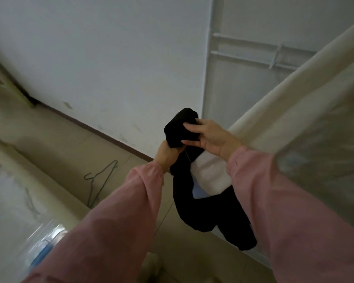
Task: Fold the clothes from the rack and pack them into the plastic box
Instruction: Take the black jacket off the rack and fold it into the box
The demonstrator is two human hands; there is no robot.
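- Holding the black garment (200,207) in mid-air between both hands, the person is at the start of a fold, not at the box.
- The left hand (166,155) grips a gathered bunch of the cloth from below, fingers curled round it.
- The right hand (209,135) clasps the rolled upper end, with its fingers lying close together over the top and the thumb underneath, so the cloth is pinched between them.
- The rest of the garment hangs loose below the hands, twisted, in front of a pale cloth (211,176).
- To fold well, I judge the bunch should be let out first: slide the hands apart along one edge until the cloth hangs flat and the seams line up.
- A loose tail can catch or drag, so lift it before folding, or lay it on a flat surface.
- A wire hanger (101,180) lies on the floor, apart from the garment, so nothing needs unhooking.
- The white rack (251,50) stands well behind the hands, by the wall.
- What looks like the clear plastic box (46,236) sits blurred at the lower left, beside the left sleeve; carry the fold there flat, both hands beneath.
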